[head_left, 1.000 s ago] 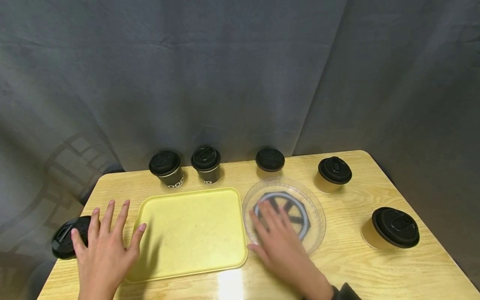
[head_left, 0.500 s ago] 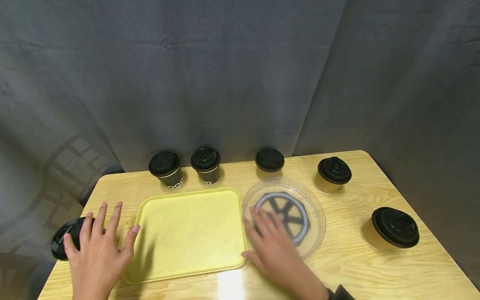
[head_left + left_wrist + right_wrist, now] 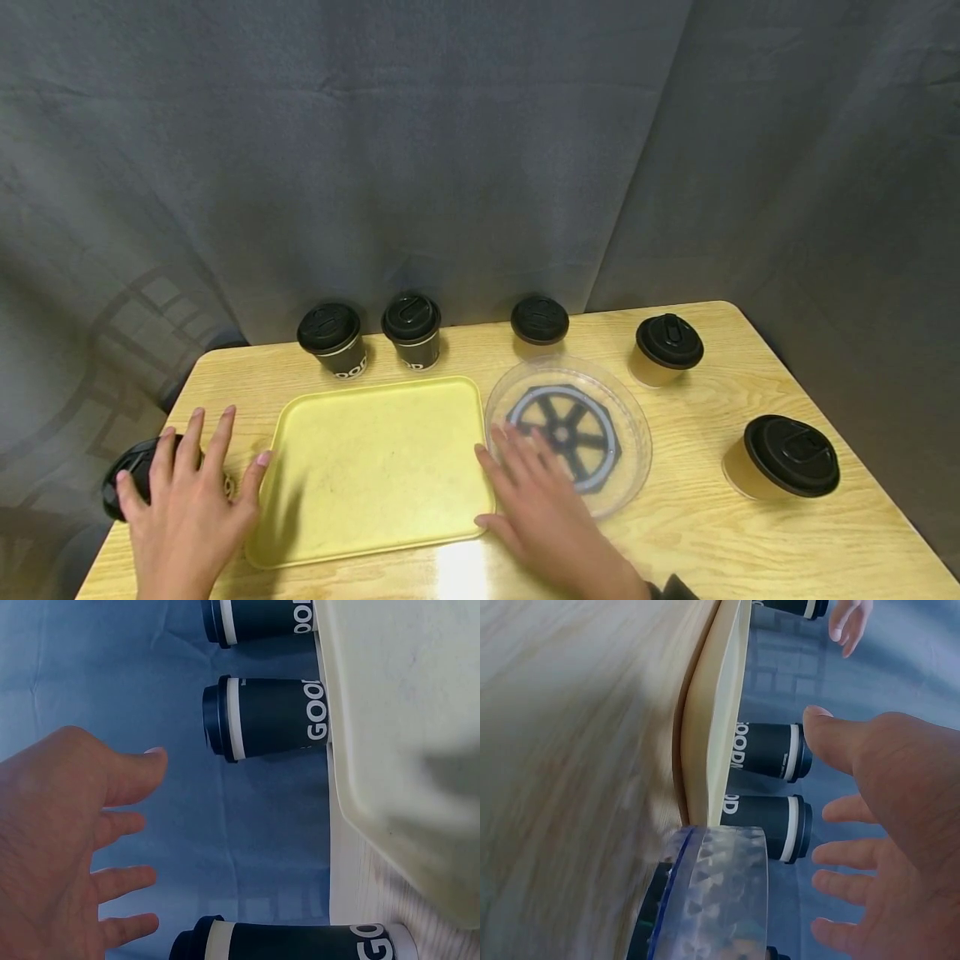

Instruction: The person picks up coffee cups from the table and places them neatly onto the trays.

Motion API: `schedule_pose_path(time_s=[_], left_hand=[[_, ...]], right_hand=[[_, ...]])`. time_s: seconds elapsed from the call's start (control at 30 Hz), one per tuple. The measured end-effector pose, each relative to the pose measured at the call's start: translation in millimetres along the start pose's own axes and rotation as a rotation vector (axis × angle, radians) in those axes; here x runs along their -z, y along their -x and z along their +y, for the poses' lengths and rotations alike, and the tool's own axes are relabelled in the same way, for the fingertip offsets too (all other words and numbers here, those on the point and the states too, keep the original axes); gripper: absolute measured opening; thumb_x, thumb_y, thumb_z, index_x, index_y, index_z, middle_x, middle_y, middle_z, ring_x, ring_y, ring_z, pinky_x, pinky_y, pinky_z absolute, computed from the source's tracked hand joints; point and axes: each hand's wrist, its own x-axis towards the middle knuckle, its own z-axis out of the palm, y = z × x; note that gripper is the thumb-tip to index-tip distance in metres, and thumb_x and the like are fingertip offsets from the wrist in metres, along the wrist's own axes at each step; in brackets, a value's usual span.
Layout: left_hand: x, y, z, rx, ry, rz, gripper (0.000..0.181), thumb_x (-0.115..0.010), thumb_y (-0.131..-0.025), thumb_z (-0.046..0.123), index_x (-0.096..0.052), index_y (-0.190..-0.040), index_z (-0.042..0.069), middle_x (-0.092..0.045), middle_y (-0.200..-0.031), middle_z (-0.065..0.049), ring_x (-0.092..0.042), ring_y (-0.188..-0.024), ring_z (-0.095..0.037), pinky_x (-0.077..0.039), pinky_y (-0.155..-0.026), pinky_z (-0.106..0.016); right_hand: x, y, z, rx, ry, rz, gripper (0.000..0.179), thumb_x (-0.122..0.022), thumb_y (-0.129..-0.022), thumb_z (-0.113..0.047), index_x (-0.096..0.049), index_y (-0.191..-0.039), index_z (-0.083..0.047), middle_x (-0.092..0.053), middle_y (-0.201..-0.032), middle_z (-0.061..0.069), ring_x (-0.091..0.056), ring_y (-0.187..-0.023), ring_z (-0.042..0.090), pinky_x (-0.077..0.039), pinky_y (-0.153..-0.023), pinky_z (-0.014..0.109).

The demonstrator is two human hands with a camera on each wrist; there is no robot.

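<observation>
My left hand [image 3: 183, 512], fingers spread, hovers at the left over a dark paper cup with a black lid [image 3: 135, 479] and partly covers it. In the left wrist view that cup [image 3: 300, 943] stands below the fingers, apart from them. My right hand [image 3: 543, 517] is held with fingers loosely extended above the near left side of a clear round plastic dish [image 3: 637, 467]; nothing is in its grasp. A black spoked wheel shape with a grey ring [image 3: 611, 429] shows in the dish. Between the hands lies a yellow rectangular tray [image 3: 382, 467].
Two dark lidded cups [image 3: 345, 354] [image 3: 422, 352] stand behind the tray. Tan cups with black lids stand behind the dish [image 3: 540, 321], at the back right [image 3: 667, 346] and at the right [image 3: 787, 458]. A grey curtain [image 3: 450, 167] hangs behind the wooden table [image 3: 697, 542].
Both hands have drifted left and slightly toward the near edge, with fingers still extended. More of the wheel shape shows now. Cups, tray and dish have stayed in place.
</observation>
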Motion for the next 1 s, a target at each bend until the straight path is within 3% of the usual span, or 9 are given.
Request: schedule_pose_path(time_s=[0.43, 0.5, 0.67, 0.73, 0.9, 1.0], left_hand=[[-3.1, -2.2, -6.4, 0.033, -0.004, -0.025, 0.07, -0.053, -0.095, 0.051, -0.033, -0.151, 0.014, -0.027, -0.155, -0.025, -0.015, -0.144, -0.05, 0.0, -0.102, -0.084], [-3.0, -2.8, -7.6, 0.038, -0.003, -0.025, 0.069, -0.052, -0.096, 0.051, -0.033, -0.151, 0.014, -0.027, -0.155, -0.025, -0.016, -0.143, -0.05, 0.0, -0.102, -0.084], [-2.6, -3.6, -9.9, 0.05, -0.004, -0.029, 0.069, -0.052, -0.096, 0.05, -0.032, -0.151, 0.014, -0.027, -0.154, -0.026, -0.016, -0.143, -0.05, -0.001, -0.101, -0.084], [-2.5, -4.1, -10.5, 0.052, -0.005, -0.029, 0.069, -0.052, -0.096, 0.05, -0.033, -0.151, 0.013, -0.028, -0.154, -0.026, -0.016, -0.143, -0.05, -0.001, -0.101, -0.084], [-2.6, -4.1, -12.0, 0.048, 0.001, -0.014, 0.067, -0.053, -0.096, 0.05, -0.035, -0.149, 0.013, -0.03, -0.153, -0.026, -0.019, -0.141, -0.05, -0.002, -0.102, -0.084], [-3.5, -3.0, -13.0, 0.05, 0.003, -0.016, 0.068, -0.053, -0.096, 0.05, -0.035, -0.149, 0.013, -0.03, -0.153, -0.025, -0.019, -0.141, -0.05, -0.002, -0.102, -0.084]], right_hand=[[-1.9, 0.1, -8.0, 0.032, 0.01, -0.043, 0.071, -0.051, -0.092, -0.058, -0.041, -0.148, -0.015, -0.031, -0.158, 0.014, -0.031, -0.146, 0.031, -0.029, -0.117, 0.051], [-2.8, -0.1, -8.6, 0.04, 0.011, -0.039, 0.071, -0.051, -0.093, -0.058, -0.04, -0.148, -0.015, -0.03, -0.159, 0.013, -0.029, -0.147, 0.03, -0.024, -0.119, 0.048], [-4.3, -0.9, -10.6, 0.064, 0.011, -0.033, 0.07, -0.05, -0.093, -0.058, -0.041, -0.148, -0.015, -0.03, -0.158, 0.014, -0.029, -0.147, 0.03, 0.004, -0.125, 0.04], [-4.6, -1.4, -11.2, 0.074, 0.022, -0.024, 0.07, -0.052, -0.092, -0.058, -0.042, -0.147, -0.015, -0.032, -0.157, 0.014, -0.031, -0.147, 0.031, 0.002, -0.125, 0.04], [-4.8, -1.9, -13.1, 0.084, 0.025, -0.016, 0.071, -0.057, -0.09, -0.055, -0.043, -0.146, -0.014, -0.033, -0.157, 0.015, -0.032, -0.146, 0.032, -0.026, -0.119, 0.048], [-4.6, -1.3, -14.8, 0.083, 0.015, -0.03, 0.07, -0.057, -0.091, -0.054, -0.043, -0.147, -0.014, -0.031, -0.158, 0.015, -0.031, -0.146, 0.032, -0.028, -0.118, 0.049]])
